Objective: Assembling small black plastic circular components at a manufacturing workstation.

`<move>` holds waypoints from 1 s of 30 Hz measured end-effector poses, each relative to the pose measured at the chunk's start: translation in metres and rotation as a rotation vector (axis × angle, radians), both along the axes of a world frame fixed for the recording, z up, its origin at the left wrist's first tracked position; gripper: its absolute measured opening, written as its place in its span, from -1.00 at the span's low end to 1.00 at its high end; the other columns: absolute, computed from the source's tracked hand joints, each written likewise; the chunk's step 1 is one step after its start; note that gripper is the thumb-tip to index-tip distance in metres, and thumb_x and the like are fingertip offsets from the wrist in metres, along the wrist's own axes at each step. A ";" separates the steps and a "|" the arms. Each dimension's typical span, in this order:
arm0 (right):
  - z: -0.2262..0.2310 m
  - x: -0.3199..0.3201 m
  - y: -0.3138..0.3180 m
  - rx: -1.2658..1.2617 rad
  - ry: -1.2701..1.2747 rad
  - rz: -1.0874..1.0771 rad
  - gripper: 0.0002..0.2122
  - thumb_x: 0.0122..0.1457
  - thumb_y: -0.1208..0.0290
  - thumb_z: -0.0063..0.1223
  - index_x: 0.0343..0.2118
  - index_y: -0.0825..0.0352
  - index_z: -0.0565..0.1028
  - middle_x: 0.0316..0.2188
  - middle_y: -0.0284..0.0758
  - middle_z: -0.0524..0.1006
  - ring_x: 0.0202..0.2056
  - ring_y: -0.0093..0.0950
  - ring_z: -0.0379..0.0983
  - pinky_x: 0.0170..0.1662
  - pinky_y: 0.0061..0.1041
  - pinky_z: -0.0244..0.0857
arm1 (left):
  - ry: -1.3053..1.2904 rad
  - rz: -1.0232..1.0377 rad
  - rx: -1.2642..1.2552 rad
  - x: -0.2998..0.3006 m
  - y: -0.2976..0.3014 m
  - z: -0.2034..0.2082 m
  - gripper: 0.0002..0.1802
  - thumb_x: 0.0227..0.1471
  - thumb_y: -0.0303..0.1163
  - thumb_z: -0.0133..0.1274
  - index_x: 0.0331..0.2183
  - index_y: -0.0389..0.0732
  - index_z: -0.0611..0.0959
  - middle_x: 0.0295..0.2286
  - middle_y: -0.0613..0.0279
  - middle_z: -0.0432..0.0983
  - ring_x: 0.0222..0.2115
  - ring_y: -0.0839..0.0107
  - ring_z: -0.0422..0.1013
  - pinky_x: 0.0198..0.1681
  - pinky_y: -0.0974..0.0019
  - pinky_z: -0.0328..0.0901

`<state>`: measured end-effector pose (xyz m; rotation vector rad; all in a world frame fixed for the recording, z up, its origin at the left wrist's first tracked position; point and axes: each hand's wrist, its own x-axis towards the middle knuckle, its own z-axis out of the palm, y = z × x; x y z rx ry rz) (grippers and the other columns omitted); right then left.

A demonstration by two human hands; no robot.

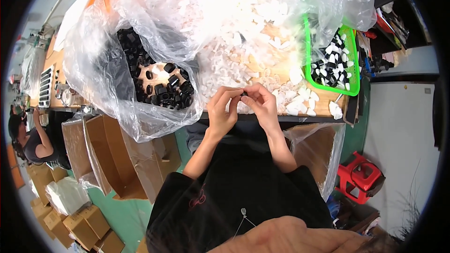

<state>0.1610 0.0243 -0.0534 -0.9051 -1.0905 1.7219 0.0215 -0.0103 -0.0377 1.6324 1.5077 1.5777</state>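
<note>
My left hand (222,110) and my right hand (262,105) meet over the front edge of the table. Between their fingertips is a small black part (243,94), pinched by both; its exact shape is mostly covered by the fingers. Just beyond the hands lies a heap of small translucent white plastic pieces (227,68). To the left, an open clear plastic bag (105,82) holds many black plastic caps (171,89). At the right stands a green basket (352,91) with black pieces and white pieces mixed in it.
Loose white pieces (300,103) lie along the table's right front. Open cardboard boxes (110,154) stand below the table at left, and another box (318,152) at right. A red stool (358,175) is on the right. Another person (35,136) sits at far left.
</note>
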 end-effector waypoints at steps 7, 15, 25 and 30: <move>0.007 0.025 0.013 0.593 -0.687 -0.262 -0.83 0.16 0.51 0.18 -0.19 0.37 0.53 -0.31 -0.26 0.53 -0.32 -0.46 0.47 -0.19 -0.51 0.36 | 0.181 -0.012 -0.130 -0.025 0.006 -0.003 -0.68 -0.03 -0.75 0.00 -0.22 -0.26 0.63 -0.29 0.03 0.56 -0.23 0.05 0.49 -0.19 0.13 0.38; 0.047 0.140 0.081 0.930 -1.239 -0.960 -0.68 0.24 0.52 0.04 0.06 0.39 0.42 -0.01 -0.08 0.41 -0.10 -0.26 0.45 -0.03 -0.34 0.38 | 0.923 0.564 -0.381 -0.141 0.003 -0.055 -0.75 0.07 -0.41 0.09 -0.17 -0.25 0.59 -0.22 0.04 0.49 -0.21 -0.01 0.40 -0.13 0.03 0.25; -0.002 0.105 0.052 0.756 -1.129 -0.363 -0.90 0.18 0.53 0.05 -0.27 0.39 0.54 -0.26 -0.20 0.54 -0.21 -0.24 0.43 -0.13 -0.37 0.29 | 0.806 0.527 -0.272 -0.129 0.008 -0.030 -0.56 -0.05 -0.45 0.20 -0.06 0.04 0.61 -0.35 0.37 0.53 -0.20 0.31 0.39 -0.02 0.16 0.09; -0.010 0.101 0.051 0.715 -1.200 -0.237 -0.92 0.13 0.59 0.05 -0.30 0.42 0.52 -0.34 -0.14 0.50 -0.24 -0.16 0.43 -0.15 -0.30 0.30 | 0.699 0.571 -0.153 -0.123 0.008 -0.016 -0.75 -0.05 -0.43 0.26 -0.24 -0.09 0.69 -0.31 0.33 0.56 -0.28 0.40 0.41 -0.08 0.21 0.17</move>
